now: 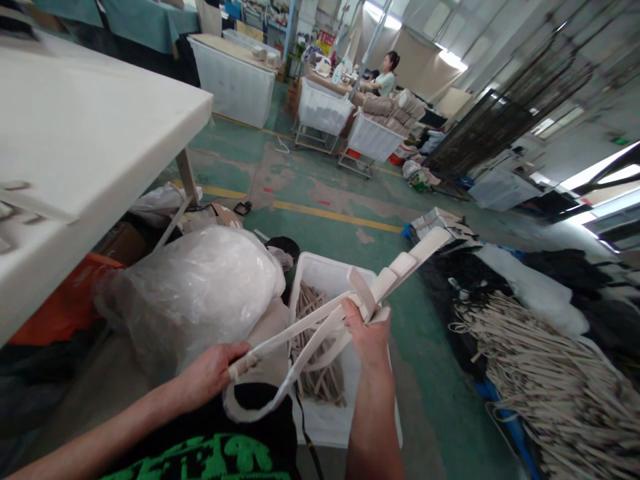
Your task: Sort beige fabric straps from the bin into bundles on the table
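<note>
Several long off-white strips (pixel 395 272) stick out up and to the right from my right hand (pixel 367 330), whose fingers are closed round them. My left hand (pixel 220 373), near my body, is closed on the other end of the strips, where a beige wrapped part shows at the fingertips. Between the hands the strips run slantwise, and one loops down in front of my dark shirt. Below them stands a white bin (pixel 325 427) holding many thin beige strips (pixel 320 380).
A white table (pixel 100 120) reaches in from the left. Beside the bin lies a clear plastic bag (pixel 210 287). At right, a large pile of beige strips (pixel 555 380) lies on dark sheeting. Farther back are white carts (pixel 325 107) and a seated person (pixel 386 80).
</note>
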The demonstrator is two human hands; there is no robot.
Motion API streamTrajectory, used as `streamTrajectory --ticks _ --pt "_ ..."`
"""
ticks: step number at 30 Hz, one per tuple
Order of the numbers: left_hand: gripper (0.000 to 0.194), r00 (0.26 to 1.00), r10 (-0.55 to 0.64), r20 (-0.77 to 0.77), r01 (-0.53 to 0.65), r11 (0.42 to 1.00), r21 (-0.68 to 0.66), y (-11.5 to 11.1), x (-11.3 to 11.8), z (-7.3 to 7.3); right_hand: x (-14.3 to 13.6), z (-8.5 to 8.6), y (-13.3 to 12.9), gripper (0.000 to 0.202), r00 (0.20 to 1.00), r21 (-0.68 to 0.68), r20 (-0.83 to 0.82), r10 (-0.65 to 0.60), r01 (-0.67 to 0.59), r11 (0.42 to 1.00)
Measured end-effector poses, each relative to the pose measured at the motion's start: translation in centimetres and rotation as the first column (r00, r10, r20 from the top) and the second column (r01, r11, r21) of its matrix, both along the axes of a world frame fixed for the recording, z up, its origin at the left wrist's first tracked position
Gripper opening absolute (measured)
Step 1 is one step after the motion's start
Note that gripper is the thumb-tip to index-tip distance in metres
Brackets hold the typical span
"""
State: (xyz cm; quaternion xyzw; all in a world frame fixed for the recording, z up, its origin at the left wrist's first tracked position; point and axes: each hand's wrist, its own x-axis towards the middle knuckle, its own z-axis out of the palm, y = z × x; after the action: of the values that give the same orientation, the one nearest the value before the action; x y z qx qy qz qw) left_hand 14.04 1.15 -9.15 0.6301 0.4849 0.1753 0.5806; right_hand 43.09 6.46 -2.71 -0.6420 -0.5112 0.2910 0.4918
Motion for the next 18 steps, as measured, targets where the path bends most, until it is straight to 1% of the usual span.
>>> streamTrajectory --ticks 2,4,6,8,9,10,12,13,14,15,16,18 --pt "0.031 0.997 0.074 0.028 -0.074 0.997 0.006 0.2 -0.8 -0.4 1.2 0.4 0.1 0.041 0.996 0.035 0.032 -0.087 0.085 0.996" --pt "0.032 0.985 0.166 0.057 -0.166 0.986 -0.004 0.4 -2.1 -1.2 2.7 0.6 0.3 0.042 0.983 0.092 0.080 -0.166 0.158 0.983" --pt "0.032 0.966 0.251 0.066 -0.250 0.968 -0.025 0.3 -3.5 -2.4 4.5 0.5 0.5 0.043 0.961 0.143 0.190 -0.201 0.175 0.974" --pt "0.032 0.950 0.307 0.047 -0.306 0.951 -0.036 -0.1 -4.9 -3.7 6.3 -0.1 0.9 0.043 0.907 0.169 0.357 -0.226 0.175 0.970" --pt "0.031 0.946 0.322 0.036 -0.321 0.946 -0.033 -0.4 -5.4 -4.2 7.2 -0.6 1.2 0.043 0.868 0.157 0.444 -0.224 0.170 0.973" --pt "0.031 0.944 0.330 0.023 -0.329 0.944 -0.027 -0.6 -5.8 -4.6 8.0 -1.3 1.6 0.041 0.826 0.108 0.528 -0.197 0.165 0.980" --pt "0.032 0.943 0.332 -0.006 -0.332 0.943 -0.006 -0.9 -6.3 -4.8 9.4 -3.0 2.2 0.035 0.754 -0.076 0.652 -0.077 0.165 0.983" --pt "0.033 0.942 0.336 -0.020 -0.335 0.942 0.009 -1.0 -6.4 -4.4 9.8 -4.1 2.5 0.030 0.733 -0.183 0.680 0.004 0.164 0.969" --pt "0.033 0.938 0.345 -0.030 -0.344 0.938 0.032 -1.1 -6.4 -3.7 10.2 -5.3 2.6 0.025 0.721 -0.278 0.689 0.077 0.165 0.946" --pt "0.034 0.932 0.360 -0.034 -0.357 0.932 0.062 -1.2 -6.5 -2.7 10.5 -6.6 2.6 0.020 0.717 -0.350 0.685 0.129 0.169 0.921" --pt "0.035 0.926 0.377 -0.030 -0.373 0.922 0.102 -1.3 -6.6 -1.5 10.7 -8.0 2.3 0.018 0.720 -0.399 0.675 0.160 0.175 0.900" --pt "0.039 0.906 0.424 0.013 -0.419 0.889 0.188 -1.9 -7.1 1.4 11.0 -10.8 1.2 0.019 0.731 -0.481 0.651 0.202 0.192 0.856"
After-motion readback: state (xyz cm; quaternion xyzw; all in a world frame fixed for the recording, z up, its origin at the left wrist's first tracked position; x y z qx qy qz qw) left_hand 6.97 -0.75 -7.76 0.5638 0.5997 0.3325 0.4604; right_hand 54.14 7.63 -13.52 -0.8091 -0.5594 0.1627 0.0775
